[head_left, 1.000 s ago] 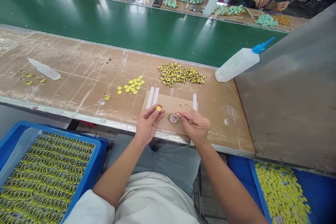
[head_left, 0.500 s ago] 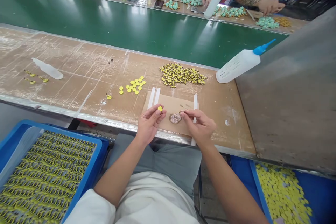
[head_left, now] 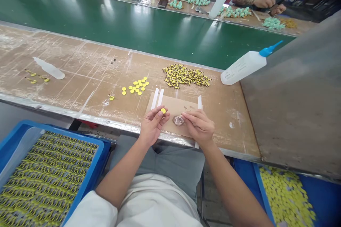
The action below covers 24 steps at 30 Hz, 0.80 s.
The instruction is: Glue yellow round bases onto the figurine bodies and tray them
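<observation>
Between the thumb and fingers of my left hand (head_left: 153, 124) is a yellow disc (head_left: 163, 111), held over the near edge of a cardboard sheet (head_left: 170, 102). My right hand (head_left: 198, 125) is pinched at the right of a small round clear dish (head_left: 178, 120); what its fingertips hold is too small to make out. Behind the sheet lies a pile of small yellow and dark pieces (head_left: 185, 77). Several loose yellow discs (head_left: 138, 84) are spread to the left of that pile.
A white bottle with blue nozzle (head_left: 243, 66) leans by a metal panel (head_left: 295, 95). Blue trays (head_left: 99, 145) of yellow pieces flank me below the table. Across the green belt (head_left: 119, 17), people's hands work near mint-green pieces (head_left: 197, 0). A clear bottle (head_left: 52, 69) lies left.
My right hand has turned and shifted slightly left, its fingers now more closed near the dish. My left hand still holds the disc. Across the belt, the other people's hands have moved.
</observation>
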{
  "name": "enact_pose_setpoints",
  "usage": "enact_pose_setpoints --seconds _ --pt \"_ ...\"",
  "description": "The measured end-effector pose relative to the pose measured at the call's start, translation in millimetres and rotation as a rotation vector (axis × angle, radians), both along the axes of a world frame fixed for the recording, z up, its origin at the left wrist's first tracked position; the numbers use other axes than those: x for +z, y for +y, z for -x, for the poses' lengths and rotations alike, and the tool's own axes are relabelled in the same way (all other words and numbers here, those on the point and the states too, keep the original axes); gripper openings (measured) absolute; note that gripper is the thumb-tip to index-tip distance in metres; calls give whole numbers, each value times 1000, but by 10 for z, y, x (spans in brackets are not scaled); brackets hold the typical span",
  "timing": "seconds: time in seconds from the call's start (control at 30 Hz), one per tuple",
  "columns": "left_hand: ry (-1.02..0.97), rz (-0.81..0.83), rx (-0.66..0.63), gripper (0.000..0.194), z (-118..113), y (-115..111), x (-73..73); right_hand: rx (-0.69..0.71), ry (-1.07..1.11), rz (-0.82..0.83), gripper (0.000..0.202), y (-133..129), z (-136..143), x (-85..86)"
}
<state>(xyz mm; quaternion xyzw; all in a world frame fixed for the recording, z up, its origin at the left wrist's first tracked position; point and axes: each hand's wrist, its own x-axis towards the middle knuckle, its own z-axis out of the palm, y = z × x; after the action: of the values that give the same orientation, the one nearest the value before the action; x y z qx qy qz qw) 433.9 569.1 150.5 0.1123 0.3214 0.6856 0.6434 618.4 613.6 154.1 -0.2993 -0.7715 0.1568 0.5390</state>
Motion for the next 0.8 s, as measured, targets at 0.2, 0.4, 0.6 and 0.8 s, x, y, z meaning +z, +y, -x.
enact_pose_setpoints --seconds 0.2,0.4,0.6,0.8 --pt "-7 3 -5 32 2 -9 -2 -5 -17 47 12 7 -12 -38" --pt "22 -7 -22 30 6 -26 7 -37 57 109 7 4 -21 -51" --pt "35 33 -7 36 15 -96 23 -110 230 253 6 -108 12 33" --pt "2 23 -54 27 -100 -264 138 -85 566 526 12 -416 185 363"
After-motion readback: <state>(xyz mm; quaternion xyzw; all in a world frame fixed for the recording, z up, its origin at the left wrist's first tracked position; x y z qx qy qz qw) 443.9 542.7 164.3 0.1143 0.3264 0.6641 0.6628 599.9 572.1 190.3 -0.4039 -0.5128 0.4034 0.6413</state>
